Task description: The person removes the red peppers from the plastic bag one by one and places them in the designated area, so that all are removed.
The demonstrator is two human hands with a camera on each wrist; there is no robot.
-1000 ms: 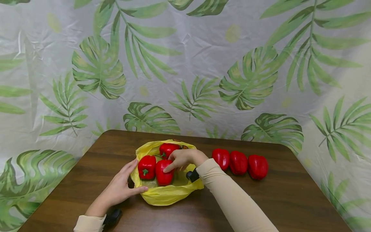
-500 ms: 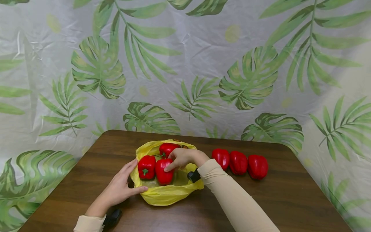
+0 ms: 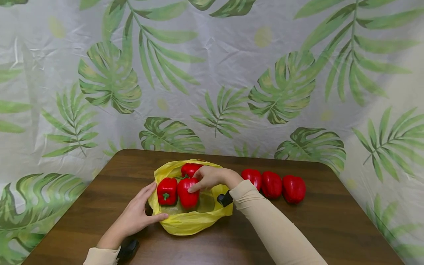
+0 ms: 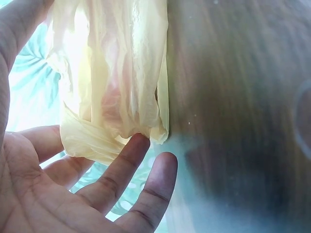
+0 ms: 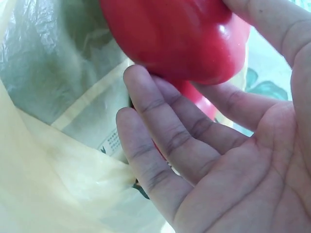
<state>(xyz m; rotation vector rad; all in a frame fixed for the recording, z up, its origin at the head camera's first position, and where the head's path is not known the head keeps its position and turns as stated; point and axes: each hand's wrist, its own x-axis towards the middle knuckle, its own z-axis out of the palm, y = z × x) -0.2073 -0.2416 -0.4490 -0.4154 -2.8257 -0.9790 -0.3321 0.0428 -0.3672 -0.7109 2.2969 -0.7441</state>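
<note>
A yellow plastic bag [image 3: 188, 225] sits with its mouth wide on the table. My left hand [image 3: 132, 218] rests against its left side, fingers spread and thumb over the front rim; in the left wrist view the fingers look nearly straight along the plastic. My right hand [image 3: 213, 177] reaches into the bag and pinches a red bell pepper [image 3: 187, 195] between thumb and forefinger, the other fingers extended. Beside that one lies another bell pepper [image 3: 167, 191] with its green stem facing me. A further bell pepper [image 3: 190, 170] at the back is partly hidden by my right hand.
Three red bell peppers [image 3: 272, 184] stand in a row to the right of the bag, the leftmost partly behind my right sleeve. The dark wooden table [image 3: 324, 224] meets a leaf-patterned curtain [image 3: 228, 73] at the back.
The pinched bell pepper has risen slightly inside the bag and moved away from me with my right hand. The left hand holds its place, and the head view has shifted a little.
</note>
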